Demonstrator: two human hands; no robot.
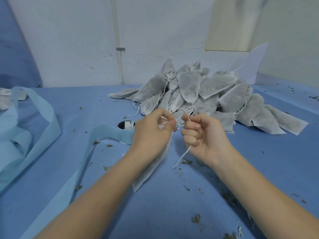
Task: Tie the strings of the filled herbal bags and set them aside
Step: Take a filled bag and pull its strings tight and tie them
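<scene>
My left hand (153, 130) grips the neck of a white herbal bag (148, 171), which hangs down under my wrist above the blue table. It also pinches one end of the bag's string. My right hand (202, 133) is curled round the other end of the white string (182, 156), whose loose tail dangles below my fist. The two hands are close together, a short taut piece of string between them. Behind them lies a heap of several filled white bags (203, 94) with drawstrings.
Light blue fabric strips (34, 128) loop over the left side of the blue table (172, 213). A round hole (126, 125) sits in the table left of my left hand. Herb crumbs (196, 219) are scattered about. A white wall and pipe (119, 49) stand behind.
</scene>
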